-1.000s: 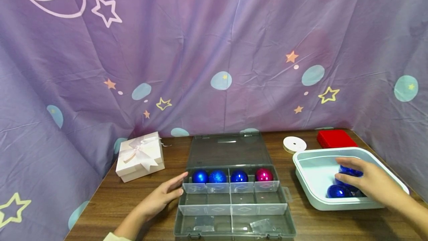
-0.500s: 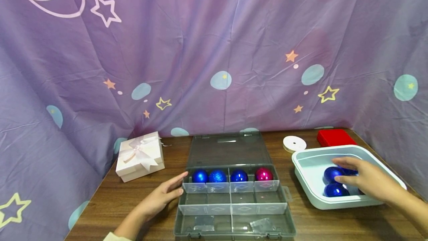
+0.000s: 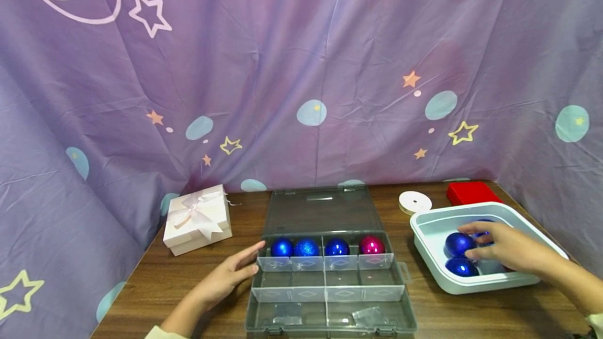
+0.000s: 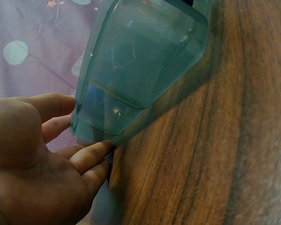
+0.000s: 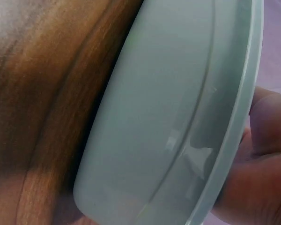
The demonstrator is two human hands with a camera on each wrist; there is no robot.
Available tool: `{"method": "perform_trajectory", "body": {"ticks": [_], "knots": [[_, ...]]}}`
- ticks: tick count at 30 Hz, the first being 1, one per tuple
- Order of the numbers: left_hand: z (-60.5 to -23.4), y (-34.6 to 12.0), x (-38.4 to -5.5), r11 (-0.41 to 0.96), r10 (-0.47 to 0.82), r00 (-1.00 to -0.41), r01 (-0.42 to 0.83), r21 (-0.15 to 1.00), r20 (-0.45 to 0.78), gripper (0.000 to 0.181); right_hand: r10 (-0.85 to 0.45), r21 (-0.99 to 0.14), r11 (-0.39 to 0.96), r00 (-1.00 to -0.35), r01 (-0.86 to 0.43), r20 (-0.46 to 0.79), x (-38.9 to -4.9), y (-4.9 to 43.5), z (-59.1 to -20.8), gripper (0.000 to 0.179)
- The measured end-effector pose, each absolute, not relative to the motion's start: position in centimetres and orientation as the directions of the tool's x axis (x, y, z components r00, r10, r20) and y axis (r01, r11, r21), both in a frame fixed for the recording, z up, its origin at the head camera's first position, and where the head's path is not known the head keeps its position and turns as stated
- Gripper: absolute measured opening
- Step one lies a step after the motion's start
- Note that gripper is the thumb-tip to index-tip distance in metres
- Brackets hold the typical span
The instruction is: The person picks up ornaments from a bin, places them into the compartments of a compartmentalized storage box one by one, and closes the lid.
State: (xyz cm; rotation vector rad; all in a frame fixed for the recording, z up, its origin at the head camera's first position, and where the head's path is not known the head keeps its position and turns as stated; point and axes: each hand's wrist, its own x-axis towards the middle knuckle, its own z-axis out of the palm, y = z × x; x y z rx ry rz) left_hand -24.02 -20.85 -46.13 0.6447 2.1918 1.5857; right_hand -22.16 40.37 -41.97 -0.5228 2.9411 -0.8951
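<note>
My right hand [image 3: 511,247] reaches into the pale mint plastic tub [image 3: 435,276]. Its thumb and index finger spread at the right side of a shiny blue bauble [image 3: 458,245]. A second blue bauble [image 3: 460,267] lies just in front of that one, and more are partly hidden behind the hand. My left hand [image 3: 231,276] rests with loose fingers against the left side of a grey see-through compartment box [image 3: 252,305]. In the left wrist view, its fingertips touch the box's rim and corner. The box's back row holds several blue baubles [image 3: 306,248] and a magenta bauble [image 3: 371,246].
The box's lid [image 3: 322,213] lies folded back. Small clear plastic pieces [image 3: 288,314] sit in the front compartments. A white gift box [image 3: 198,221] with a ribbon stands left, a white ribbon spool [image 3: 414,203] and red box [image 3: 472,194] at the back right.
My right hand has moved left inside the tub, and the two blue baubles have rolled left with it. The tub has shifted slightly left and back. My left hand has stayed still.
</note>
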Motion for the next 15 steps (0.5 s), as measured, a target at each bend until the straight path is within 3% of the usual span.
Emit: {"method": "perform_trajectory", "body": {"ticks": [15], "knots": [[-46.5,-21.0,-24.2,0.248,0.572,-0.82,0.164,0.955,-0.008,0.061,-0.463,-0.627,0.662,-0.882,-0.411,0.088,-24.8,40.0,-43.7,0.057]]}}
